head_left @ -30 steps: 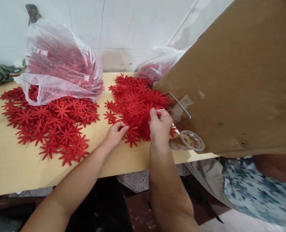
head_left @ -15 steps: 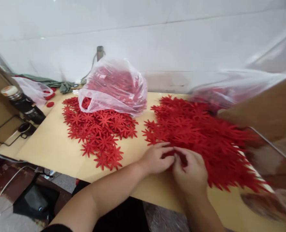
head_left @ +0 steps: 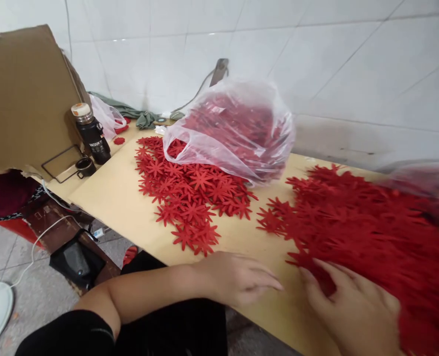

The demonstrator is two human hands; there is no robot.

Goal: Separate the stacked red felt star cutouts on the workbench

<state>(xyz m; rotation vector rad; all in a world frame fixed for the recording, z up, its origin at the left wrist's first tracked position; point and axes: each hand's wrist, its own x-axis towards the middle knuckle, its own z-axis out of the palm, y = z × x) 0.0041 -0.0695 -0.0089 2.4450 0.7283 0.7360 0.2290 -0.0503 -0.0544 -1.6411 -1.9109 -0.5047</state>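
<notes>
My left hand (head_left: 237,279) hovers over the front edge of the table, its fingers stretched out and nothing visible in them. My right hand (head_left: 356,306) is at the near left edge of a large pile of red felt flowers (head_left: 356,225). Between its thumb and fingertips is a red felt flower (head_left: 297,258), with petals sticking out to the left; blur softens the grip. Further left lies a smaller heap of the same flowers (head_left: 189,190), partly under a clear plastic bag (head_left: 237,131) full of red pieces.
At the table's (head_left: 119,185) left end stand a black vacuum flask (head_left: 93,138) and a small dark cup (head_left: 85,167) beside a cardboard sheet (head_left: 26,99). A green cloth (head_left: 147,118) lies along the wall. Another plastic bag (head_left: 427,180) sits at the right.
My hands, together half a second ago, are now apart: the right is over the pile's edge, the left has drawn back. The view has swung left.
</notes>
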